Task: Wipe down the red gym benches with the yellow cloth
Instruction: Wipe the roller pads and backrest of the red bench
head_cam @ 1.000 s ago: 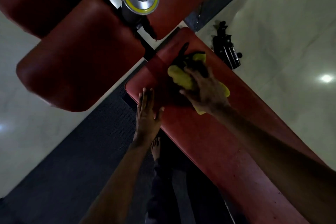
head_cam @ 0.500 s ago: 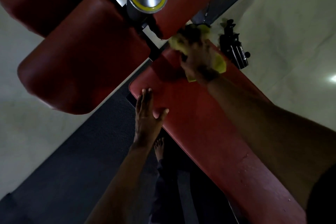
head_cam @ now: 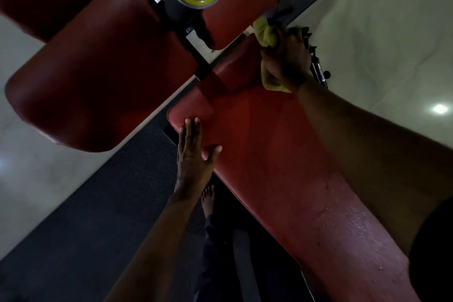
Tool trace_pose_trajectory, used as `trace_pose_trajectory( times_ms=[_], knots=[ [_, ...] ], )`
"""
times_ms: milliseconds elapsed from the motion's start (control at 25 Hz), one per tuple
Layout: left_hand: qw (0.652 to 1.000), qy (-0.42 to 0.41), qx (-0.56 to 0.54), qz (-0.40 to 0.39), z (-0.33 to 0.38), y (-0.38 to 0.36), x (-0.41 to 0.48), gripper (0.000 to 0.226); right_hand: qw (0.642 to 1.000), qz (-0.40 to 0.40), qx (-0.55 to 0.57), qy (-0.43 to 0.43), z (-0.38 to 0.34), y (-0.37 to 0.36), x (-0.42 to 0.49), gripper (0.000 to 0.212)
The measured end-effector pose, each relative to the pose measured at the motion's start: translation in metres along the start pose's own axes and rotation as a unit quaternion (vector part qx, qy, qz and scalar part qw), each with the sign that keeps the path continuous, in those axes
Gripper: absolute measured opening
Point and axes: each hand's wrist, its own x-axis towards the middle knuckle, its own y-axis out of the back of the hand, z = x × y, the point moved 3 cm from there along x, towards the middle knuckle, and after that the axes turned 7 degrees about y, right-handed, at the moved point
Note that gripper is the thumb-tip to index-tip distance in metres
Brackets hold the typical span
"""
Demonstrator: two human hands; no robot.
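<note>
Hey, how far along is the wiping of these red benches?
Looks done: the long bench pad glistens with droplets near its close end, so it has probably been wiped there. In hand: the right hand grips the yellow cloth at the pad's far end, while the left hand lies flat on its corner. Left: the other red pads look dry, likely untouched.

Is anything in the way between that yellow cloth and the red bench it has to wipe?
Nothing visible. The right hand grips the crumpled yellow cloth right at the far end of the long red padded bench; the left hand lies flat on its near corner, well aside.
</note>
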Motion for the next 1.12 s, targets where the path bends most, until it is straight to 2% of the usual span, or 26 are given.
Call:
trace_pose_trajectory(
  times_ms=[40, 120, 240, 320, 360, 440, 520, 600, 680, 760, 840, 920, 1040, 1120],
  knots=[
    [1.0, 0.002, -0.008, -0.001, 0.001, 0.0, 0.0, 0.093, 1.0, 0.007, 0.001, -0.01, -0.002, 0.002, 0.001, 0.059],
    [1.0, -0.002, -0.022, 0.008, 0.002, 0.001, 0.0, 0.093, 0.999, -0.004, -0.03, 0.036, -0.016, 0.001, -0.007, 0.057],
    [0.998, -0.009, -0.023, 0.054, 0.002, 0.004, -0.002, 0.092, 0.978, -0.029, -0.028, 0.206, -0.04, -0.01, -0.037, 0.056],
    [0.997, 0.006, -0.028, 0.071, 0.003, 0.001, -0.006, 0.092, 0.94, -0.058, -0.015, 0.335, -0.04, -0.017, -0.057, 0.059],
    [0.997, 0.016, -0.034, 0.074, 0.003, -0.002, -0.009, 0.092, 0.926, -0.071, -0.029, 0.369, -0.034, -0.018, -0.057, 0.062],
    [0.996, 0.02, -0.049, 0.068, 0.003, -0.005, -0.014, 0.092, 0.933, -0.076, -0.045, 0.349, -0.027, -0.02, -0.043, 0.071],
    [0.996, 0.021, -0.065, 0.053, 0.001, -0.005, -0.013, 0.092, 0.969, -0.028, 0.002, 0.245, -0.033, -0.023, -0.023, 0.073],
    [0.996, 0.024, -0.061, 0.055, 0.0, -0.003, -0.013, 0.093, 0.986, -0.011, 0.028, 0.164, -0.054, -0.032, -0.022, 0.07],
    [0.995, 0.039, -0.06, 0.069, 0.0, -0.004, -0.018, 0.094, 0.977, -0.068, 0.022, 0.198, -0.079, -0.043, -0.051, 0.068],
    [0.992, 0.067, -0.077, 0.074, 0.006, -0.007, -0.027, 0.093, 0.945, -0.123, 0.006, 0.302, -0.084, -0.047, -0.089, 0.07],
    [0.992, 0.071, -0.084, 0.059, 0.003, -0.009, -0.035, 0.091, 0.922, -0.138, -0.019, 0.361, -0.074, -0.044, -0.098, 0.071],
    [0.995, 0.057, -0.076, 0.034, -0.007, -0.011, -0.043, 0.091, 0.937, -0.116, -0.04, 0.326, -0.071, -0.041, -0.082, 0.069],
    [0.997, 0.041, -0.062, 0.01, -0.024, -0.007, -0.048, 0.089, 0.976, -0.051, -0.003, 0.214, -0.082, -0.047, -0.065, 0.063],
    [0.995, 0.048, -0.089, -0.001, -0.028, -0.002, -0.051, 0.081, 0.974, -0.053, 0.008, 0.22, -0.094, -0.053, -0.086, 0.063]
  ],
)
